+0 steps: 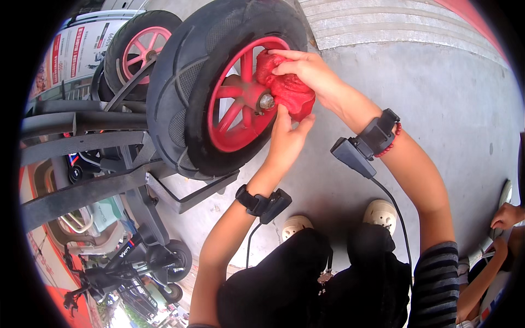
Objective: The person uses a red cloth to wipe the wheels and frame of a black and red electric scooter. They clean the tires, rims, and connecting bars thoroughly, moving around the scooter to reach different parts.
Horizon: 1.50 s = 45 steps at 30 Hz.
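Observation:
A crumpled red cloth is bunched against the right side of a red spoked wheel rim. My right hand grips its upper part, thumb and fingers pressed into the folds. From below, my left hand pinches the lower edge between thumb and fingers. Beside the cloth, a rusty axle nut sticks out of the dusty red hub. Around the rim sits a thick black rubber tyre. The cloth hides part of the spokes and rim.
A second wheel with a red rim stands behind, joined to a black metal frame. Concrete steps rise at top right. Scooters are parked lower left. Another person's hands show at the right edge.

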{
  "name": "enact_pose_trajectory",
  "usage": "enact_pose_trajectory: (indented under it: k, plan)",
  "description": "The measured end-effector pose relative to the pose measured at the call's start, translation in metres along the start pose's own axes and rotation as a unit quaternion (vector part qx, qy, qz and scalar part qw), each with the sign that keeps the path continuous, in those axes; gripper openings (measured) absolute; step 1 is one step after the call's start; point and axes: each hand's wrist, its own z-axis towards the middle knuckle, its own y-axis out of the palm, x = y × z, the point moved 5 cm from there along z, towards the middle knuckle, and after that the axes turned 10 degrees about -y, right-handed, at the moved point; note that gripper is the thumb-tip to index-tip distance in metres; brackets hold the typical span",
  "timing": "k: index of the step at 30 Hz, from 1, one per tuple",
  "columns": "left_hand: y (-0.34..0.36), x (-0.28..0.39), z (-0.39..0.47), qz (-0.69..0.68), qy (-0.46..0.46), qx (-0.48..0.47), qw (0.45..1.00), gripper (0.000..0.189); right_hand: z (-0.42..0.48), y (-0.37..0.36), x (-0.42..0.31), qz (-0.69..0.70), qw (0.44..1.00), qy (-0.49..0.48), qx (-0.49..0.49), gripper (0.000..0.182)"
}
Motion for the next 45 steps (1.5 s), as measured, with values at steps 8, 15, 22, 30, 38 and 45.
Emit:
enact_pose_trajectory:
  k: [8, 15, 22, 30, 38, 45]
  plan:
    - [-0.003, 0.008, -0.005, 0.011, 0.023, -0.031, 0.999, 0.061, -0.006, 0.001, 0.000, 0.163, 0.982, 0.053, 0.082, 0.025]
    - [-0.011, 0.012, -0.013, 0.091, -0.011, -0.106, 0.990, 0.078, 0.008, 0.007, 0.013, 0.295, 0.951, 0.056, 0.070, 0.020]
    - [-0.012, 0.008, -0.012, 0.119, 0.002, -0.103, 0.988, 0.082, 0.014, 0.006, 0.001, 0.190, 0.978, -0.076, -0.024, 0.027]
    - [0.009, -0.005, -0.021, 0.190, 0.013, -0.132, 0.973, 0.070, -0.027, -0.023, 0.002, 0.173, 0.980, -0.097, -0.013, 0.027]
    - [0.005, 0.088, -0.074, 0.435, 0.271, -0.010, 0.859, 0.035, -0.060, -0.027, -0.080, 0.074, 0.960, -0.264, 0.062, 0.052]
    - [-0.103, 0.172, -0.107, 0.398, 0.323, 0.456, 0.728, 0.034, -0.072, 0.103, -0.108, -0.381, 0.666, -0.639, 0.068, 0.051]
